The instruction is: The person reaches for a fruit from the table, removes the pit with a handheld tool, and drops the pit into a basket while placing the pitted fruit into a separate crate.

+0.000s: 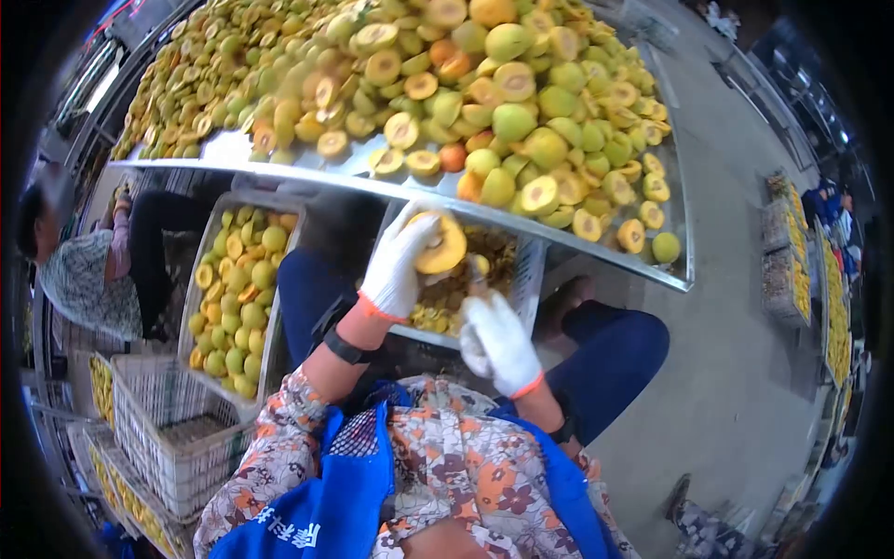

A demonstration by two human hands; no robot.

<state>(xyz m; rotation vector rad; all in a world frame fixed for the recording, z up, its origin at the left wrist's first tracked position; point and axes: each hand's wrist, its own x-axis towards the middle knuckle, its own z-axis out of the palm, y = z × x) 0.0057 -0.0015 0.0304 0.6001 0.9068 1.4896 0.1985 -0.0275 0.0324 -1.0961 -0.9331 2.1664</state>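
Note:
My left hand (396, 265), in a white knit glove with an orange cuff, is closed around a halved yellow peach (441, 247), its cut face showing. My right hand (499, 343), gloved the same way, grips a short knife (478, 279) just right of the peach half. The blade is small and partly blurred, with a bit of yellow fruit by its tip. Below both hands, between my knees, stands a crate (529, 279) holding scraps and trimmed bits. In front, a metal table (372, 182) bears a large heap of whole and halved peaches (512, 121).
At my left stands a crate of peaches (233, 307), mostly greenish yellow. A white slatted basket (172, 438) is beside it. Another person (93, 270) sits at far left. More filled crates (787, 252) line the right side; concrete floor (736, 373) lies between.

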